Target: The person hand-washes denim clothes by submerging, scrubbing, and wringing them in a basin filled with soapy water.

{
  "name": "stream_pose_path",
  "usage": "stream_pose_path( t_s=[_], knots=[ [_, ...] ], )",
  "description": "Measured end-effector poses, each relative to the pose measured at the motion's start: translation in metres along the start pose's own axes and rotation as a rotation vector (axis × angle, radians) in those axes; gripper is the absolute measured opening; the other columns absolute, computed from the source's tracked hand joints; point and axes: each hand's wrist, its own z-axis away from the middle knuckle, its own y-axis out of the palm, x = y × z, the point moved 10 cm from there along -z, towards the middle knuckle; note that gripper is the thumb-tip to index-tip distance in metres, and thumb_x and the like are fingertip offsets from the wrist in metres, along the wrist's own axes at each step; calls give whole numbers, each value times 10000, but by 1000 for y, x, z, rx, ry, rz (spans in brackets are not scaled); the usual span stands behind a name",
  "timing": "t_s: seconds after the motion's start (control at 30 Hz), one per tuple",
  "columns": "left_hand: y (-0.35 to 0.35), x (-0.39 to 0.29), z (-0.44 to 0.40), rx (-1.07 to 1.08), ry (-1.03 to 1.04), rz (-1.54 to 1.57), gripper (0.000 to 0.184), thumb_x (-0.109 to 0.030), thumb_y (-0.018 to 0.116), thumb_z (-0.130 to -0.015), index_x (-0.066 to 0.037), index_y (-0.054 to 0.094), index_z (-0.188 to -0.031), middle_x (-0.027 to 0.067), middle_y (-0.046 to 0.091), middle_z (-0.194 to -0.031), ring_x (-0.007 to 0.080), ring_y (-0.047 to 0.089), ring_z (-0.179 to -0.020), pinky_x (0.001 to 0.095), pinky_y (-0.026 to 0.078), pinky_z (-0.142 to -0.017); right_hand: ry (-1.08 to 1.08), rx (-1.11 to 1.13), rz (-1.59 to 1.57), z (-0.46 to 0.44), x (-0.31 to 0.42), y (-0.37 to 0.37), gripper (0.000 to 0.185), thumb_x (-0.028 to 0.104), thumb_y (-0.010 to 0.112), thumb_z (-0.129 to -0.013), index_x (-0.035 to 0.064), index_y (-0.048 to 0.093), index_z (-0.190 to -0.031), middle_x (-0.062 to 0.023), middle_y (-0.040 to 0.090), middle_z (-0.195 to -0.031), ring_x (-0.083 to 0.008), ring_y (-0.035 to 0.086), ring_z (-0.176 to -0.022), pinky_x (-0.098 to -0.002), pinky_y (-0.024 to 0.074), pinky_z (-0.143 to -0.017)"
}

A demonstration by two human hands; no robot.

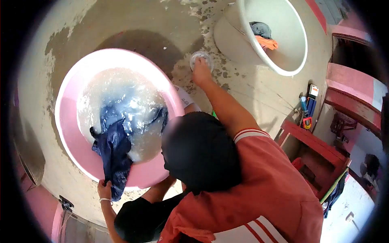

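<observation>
A wide pink basin (69, 133) of cloudy, sudsy water stands on the floor. A wet dark blue garment (115, 150) lies partly in the water and hangs over the basin's near rim. My left hand (104, 190), with a white band at its wrist, is closed on the garment's edge at that rim. Beyond the basin, my right hand (200, 69) reaches down into a small clear round container (208, 60) with whitish contents. Its fingers look bunched together, and what they hold is hidden.
A large whitish tub (231, 40) leans at the upper right with grey cloth (260, 29) and orange cloth (267, 43) inside. Brushes or tools (308, 105) lie near a red wooden bench (312, 141) at the right. The concrete floor (81, 36) is wet in patches.
</observation>
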Motion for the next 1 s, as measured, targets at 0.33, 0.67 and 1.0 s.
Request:
stream_pose_path(
  t_s=[0.33,0.67,1.0],
  knots=[
    [13,3,-6,-18,11,22,268,-170,651,-760,32,588,-924,129,612,-768,236,563,-699,359,466,-680,-74,82,24,-8,1,6,213,58,558,-774,50,562,-986,-178,597,-1026,-358,568,-1002,-454,466,-854],
    [-6,-76,24,-209,82,-268,201,-171,565,-823,-51,583,-984,203,639,-938,428,584,-887,477,465,-760,22,217,199,-11,-4,9,824,611,537,-780,-82,500,-1225,-271,496,-1279,-372,477,-1204,-427,369,-1016],
    [35,-85,36,289,-182,886,485,-329,578,-895,74,531,-1160,122,665,-968,211,639,-873,325,503,-801,-15,539,-298,-27,62,-141,421,414,413,-948,51,578,-1084,-109,564,-919,-176,538,-831,-314,446,-722]
  ],
)
